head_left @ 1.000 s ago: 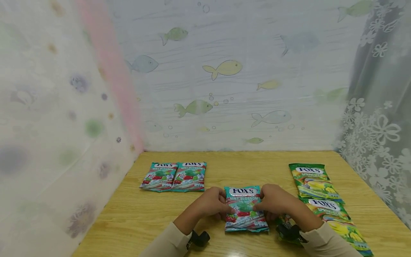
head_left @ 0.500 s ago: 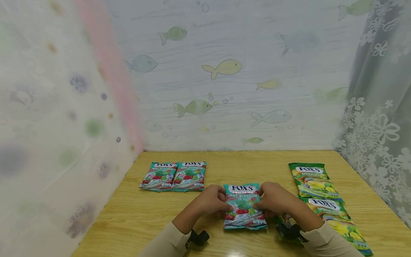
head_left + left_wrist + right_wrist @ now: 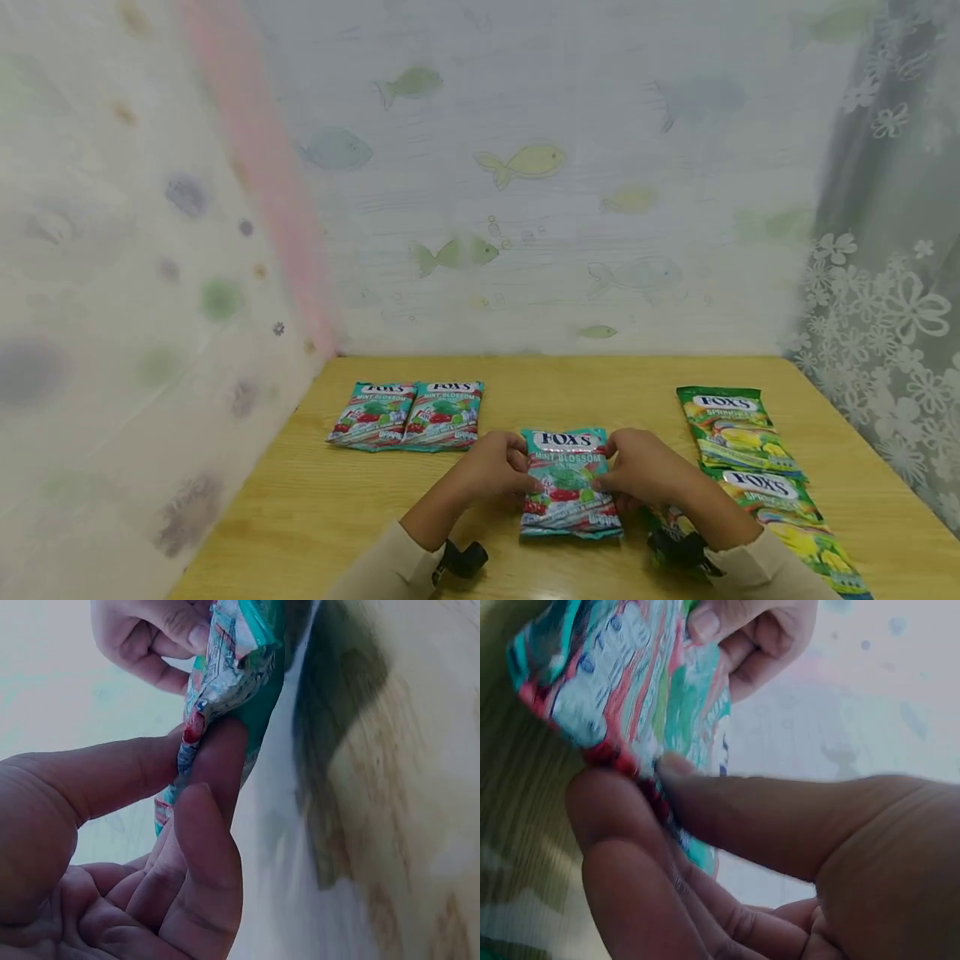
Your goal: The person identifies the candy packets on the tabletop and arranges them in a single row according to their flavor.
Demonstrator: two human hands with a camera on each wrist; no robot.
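Observation:
A teal candy bag labelled Fox's Mint Blossom is held by both hands at the near middle of the table. The left hand pinches its left edge between thumb and curled fingers. At the opposite edge, the right hand pinches it the same way. In the left wrist view the bag is seen edge-on, raised off the table, with the left thumb on its front. The right wrist view shows the right thumb pressing the bag's face, fingers behind it.
Two more teal candy bags lie side by side at the back left of the wooden table. On the right lie green Fox's bags in a column, another partly hidden under the right wrist. A fish-patterned curtain borders the back.
The teal bag between the hands has shifted very slightly away from the person and to the left. Both hands keep their pinch, and the other bags stay put.

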